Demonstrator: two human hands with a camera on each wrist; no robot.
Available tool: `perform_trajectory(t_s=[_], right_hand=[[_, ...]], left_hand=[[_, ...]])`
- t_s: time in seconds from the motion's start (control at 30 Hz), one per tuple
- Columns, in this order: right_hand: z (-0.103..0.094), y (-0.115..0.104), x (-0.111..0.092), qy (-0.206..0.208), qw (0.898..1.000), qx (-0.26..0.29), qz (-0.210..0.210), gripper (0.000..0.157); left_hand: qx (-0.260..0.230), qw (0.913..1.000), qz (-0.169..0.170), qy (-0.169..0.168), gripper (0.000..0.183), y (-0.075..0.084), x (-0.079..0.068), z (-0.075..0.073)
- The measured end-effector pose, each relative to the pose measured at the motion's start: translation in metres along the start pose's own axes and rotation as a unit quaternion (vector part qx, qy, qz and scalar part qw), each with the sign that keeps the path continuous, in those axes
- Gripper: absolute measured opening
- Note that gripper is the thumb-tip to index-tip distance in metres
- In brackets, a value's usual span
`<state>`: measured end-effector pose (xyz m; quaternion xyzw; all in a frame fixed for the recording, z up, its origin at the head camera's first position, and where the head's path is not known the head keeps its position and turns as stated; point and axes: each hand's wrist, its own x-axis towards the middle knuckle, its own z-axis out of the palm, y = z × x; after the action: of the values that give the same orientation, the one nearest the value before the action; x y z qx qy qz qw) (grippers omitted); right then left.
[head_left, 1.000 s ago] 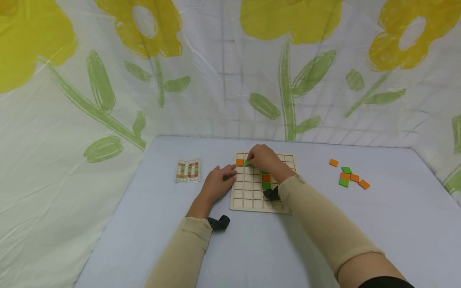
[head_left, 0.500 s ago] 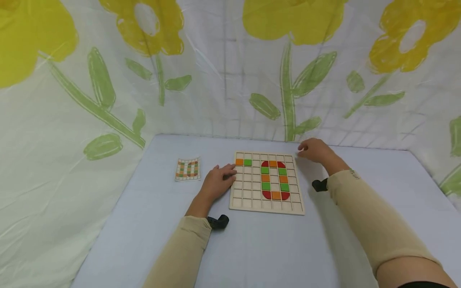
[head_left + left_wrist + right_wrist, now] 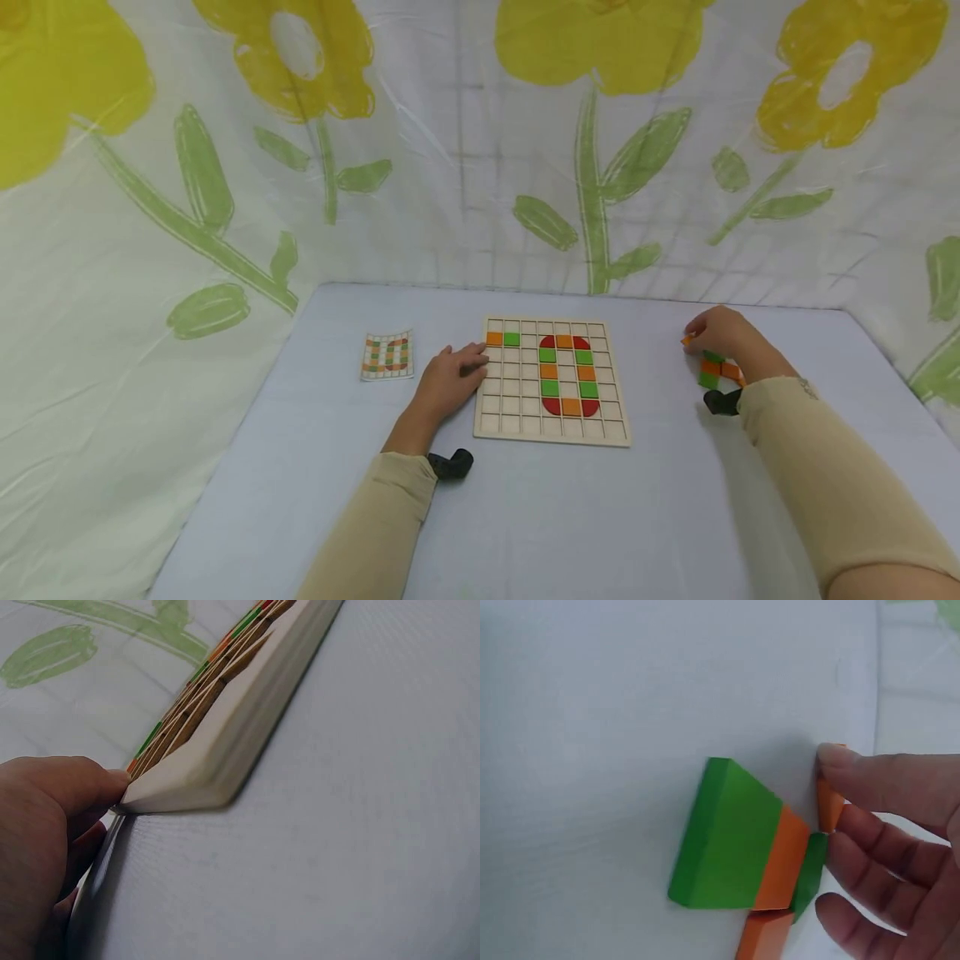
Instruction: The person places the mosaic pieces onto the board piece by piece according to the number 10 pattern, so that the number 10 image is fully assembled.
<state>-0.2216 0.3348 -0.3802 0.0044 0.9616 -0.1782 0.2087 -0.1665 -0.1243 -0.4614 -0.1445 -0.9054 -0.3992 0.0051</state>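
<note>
My left hand [image 3: 450, 381] rests at the left edge of a wooden grid board [image 3: 512, 425], its fingers extended and touching the rim; the left wrist view shows the thumb against the board's corner. On the board, red, green and orange tiles form an upright oval ring, and an orange tile [image 3: 494, 338] and a green tile [image 3: 512, 339] sit side by side at upper left. Off to the right, my right hand [image 3: 726, 337] pinches a loose orange tile [image 3: 829, 804] between thumb and fingers. Just below it lie other loose tiles, including a green one [image 3: 731, 844], partly hidden by the hand.
A small pattern card [image 3: 387, 357] with a coloured grid lies left of the board. A white cloth with yellow flowers hangs behind the table [image 3: 540, 517]. Dark wrist cameras stick out from both sleeves.
My right hand has left the green tile at the board's upper left, swung right across the table and taken hold of an orange tile. The left hand has stayed at the board's edge.
</note>
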Motion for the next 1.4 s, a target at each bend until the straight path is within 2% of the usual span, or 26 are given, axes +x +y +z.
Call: perform_trajectory(t_s=[0.1,0.23,0.37,0.47,0.57,0.8,0.9,1.03,1.13,1.4], right_hand=[[0.001,-0.002,-0.001,0.011,1.0,0.0,-0.007,0.046],[0.008,-0.01,0.001,0.02,0.999,0.006,-0.038,0.037],[0.018,-0.029,0.005,0.058,0.995,0.026,-0.071,0.029],[0.026,-0.056,0.006,0.085,0.991,0.048,-0.087,0.028],[0.035,-0.089,0.007,0.086,0.988,0.063,-0.114,0.024],[0.064,-0.159,0.009,0.054,0.973,0.067,-0.213,0.016],[0.078,-0.181,0.012,0.034,0.969,0.077,-0.234,0.017],[0.092,-0.202,0.016,0.01,0.966,0.089,-0.244,0.023],[0.099,-0.212,0.019,0.0,0.967,0.094,-0.236,0.026],[0.103,-0.227,0.021,0.025,0.977,0.077,-0.195,0.019]], left_hand=[[-0.001,1.0,-0.003,0.001,0.028,0.0,0.0,-0.001],[-0.006,1.0,-0.002,0.003,0.028,0.0,-0.001,-0.001],[-0.004,1.0,0.0,-0.003,0.029,0.001,-0.001,-0.002],[0.0,1.0,0.001,-0.007,0.029,0.001,0.0,-0.002],[0.001,1.0,0.002,-0.005,0.029,0.001,0.0,-0.002],[0.001,1.0,0.001,-0.009,0.03,0.002,0.0,-0.003],[0.002,0.9999,-0.003,-0.013,0.03,0.002,-0.001,-0.002],[0.001,0.9999,-0.005,-0.016,0.03,0.002,-0.001,-0.002],[0.0,0.9999,-0.002,-0.016,0.03,0.003,-0.001,-0.002],[0.002,0.9999,0.003,-0.013,0.029,0.003,-0.001,-0.004]])
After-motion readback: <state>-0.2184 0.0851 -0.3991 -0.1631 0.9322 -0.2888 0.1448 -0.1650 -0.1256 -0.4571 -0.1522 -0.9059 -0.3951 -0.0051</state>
